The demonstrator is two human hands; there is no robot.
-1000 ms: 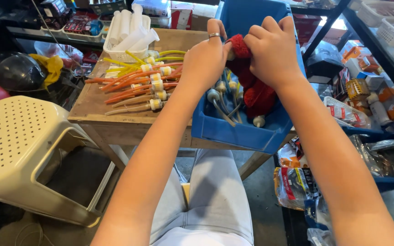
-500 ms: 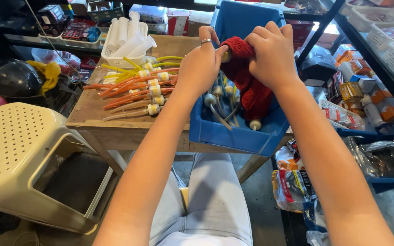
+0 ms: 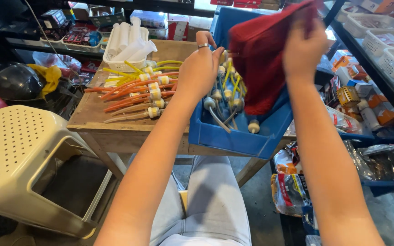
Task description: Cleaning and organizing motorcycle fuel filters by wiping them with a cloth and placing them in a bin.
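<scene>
Above the blue bin (image 3: 233, 136) at the desk (image 3: 92, 120) edge, both hands hold up a red cloth (image 3: 263, 64), the right hand (image 3: 304, 48) with fingers pinched shut on its top edge, the left hand (image 3: 199, 68) gripping its side, with hose filters (image 3: 137, 93) lying just beside the bin.

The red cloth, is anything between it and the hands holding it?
No. Both hands grip the red cloth directly: the right hand pinches its upper edge and the left hand holds its left side, above the blue bin.
</scene>
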